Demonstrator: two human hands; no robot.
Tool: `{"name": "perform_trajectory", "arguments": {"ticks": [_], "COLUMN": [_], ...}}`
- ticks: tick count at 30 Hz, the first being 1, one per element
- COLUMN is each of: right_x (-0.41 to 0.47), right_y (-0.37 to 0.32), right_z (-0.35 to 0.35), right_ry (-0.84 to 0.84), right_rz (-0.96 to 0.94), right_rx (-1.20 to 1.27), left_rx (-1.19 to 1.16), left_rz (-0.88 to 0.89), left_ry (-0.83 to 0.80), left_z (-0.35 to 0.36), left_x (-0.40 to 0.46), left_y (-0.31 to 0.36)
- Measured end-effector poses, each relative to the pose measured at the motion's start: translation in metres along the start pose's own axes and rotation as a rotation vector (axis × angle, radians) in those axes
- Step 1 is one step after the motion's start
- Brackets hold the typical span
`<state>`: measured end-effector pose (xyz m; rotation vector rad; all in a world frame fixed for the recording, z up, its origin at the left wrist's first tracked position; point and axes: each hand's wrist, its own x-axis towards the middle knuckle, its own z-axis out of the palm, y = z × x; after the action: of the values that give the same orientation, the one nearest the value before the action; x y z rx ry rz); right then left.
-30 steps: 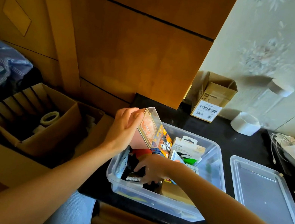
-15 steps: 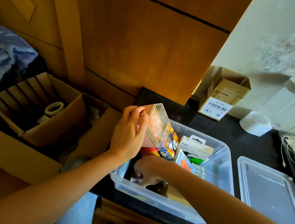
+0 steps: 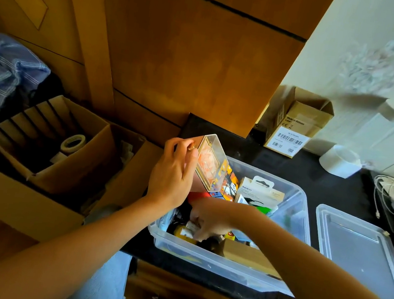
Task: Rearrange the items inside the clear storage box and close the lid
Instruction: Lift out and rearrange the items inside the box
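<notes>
The clear storage box (image 3: 296,193) stands on the black tabletop (image 3: 248,148), packed with small packages. My left hand (image 3: 173,171) grips a pink display box with a clear window (image 3: 209,167), tilted over the storage box's back left corner. My right hand (image 3: 207,217) reaches down into the front left of the storage box among small dark and yellow items; whether its fingers hold one is hidden. A white Belkin package (image 3: 259,192) stands upright inside, and a brown carton (image 3: 247,258) lies at the front. The clear lid (image 3: 366,258) lies flat to the right of the storage box.
An open cardboard box (image 3: 23,200) with dividers and a roll of tape (image 3: 73,142) sits on the floor at left. A small labelled carton (image 3: 298,122), a white tape roll (image 3: 338,161) and white cables (image 3: 389,188) lie at the back right. A wooden cabinet (image 3: 183,41) rises behind.
My left hand has kept the pink display box tilted over the back left corner. My right hand has pushed a little deeper into the front left of the storage box.
</notes>
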<state>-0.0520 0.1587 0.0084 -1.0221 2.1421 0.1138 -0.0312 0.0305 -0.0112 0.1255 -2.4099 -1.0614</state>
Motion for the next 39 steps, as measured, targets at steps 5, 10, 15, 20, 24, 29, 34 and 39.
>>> {"name": "perform_trajectory", "arguments": {"ticks": [5,10,15,20,24,29,34,39], "right_x": [-0.053,-0.076,-0.06,-0.043,-0.038,-0.041,-0.045,-0.048], "right_y": [0.046,0.1,0.115,0.113,0.112,0.112,0.109,0.109], "right_z": [-0.009,0.023,0.053,0.063,0.07,0.077,0.077,0.069], "right_ry": [0.214,0.153,0.083,0.038,0.083,0.242,0.275,0.267], "right_rz": [0.083,0.362,0.475,0.521,0.538,0.551,0.551,0.572], "right_rx": [0.021,-0.055,-0.139,-0.156,-0.111,-0.09,-0.15,-0.341], "left_rx": [-0.015,-0.005,-0.004,0.012,0.017,0.014,0.022,0.017], "left_rz": [-0.004,-0.019,-0.042,-0.055,-0.056,-0.041,-0.061,-0.062], "left_ry": [-0.015,-0.024,-0.038,-0.054,-0.054,-0.043,-0.052,-0.056], "left_z": [0.0,0.0,-0.003,-0.003,-0.003,-0.002,-0.003,-0.003], "left_x": [0.0,0.0,-0.001,-0.001,0.0,-0.001,0.0,-0.001], "left_y": [0.0,0.002,0.004,0.004,0.004,0.002,0.004,0.004]}}
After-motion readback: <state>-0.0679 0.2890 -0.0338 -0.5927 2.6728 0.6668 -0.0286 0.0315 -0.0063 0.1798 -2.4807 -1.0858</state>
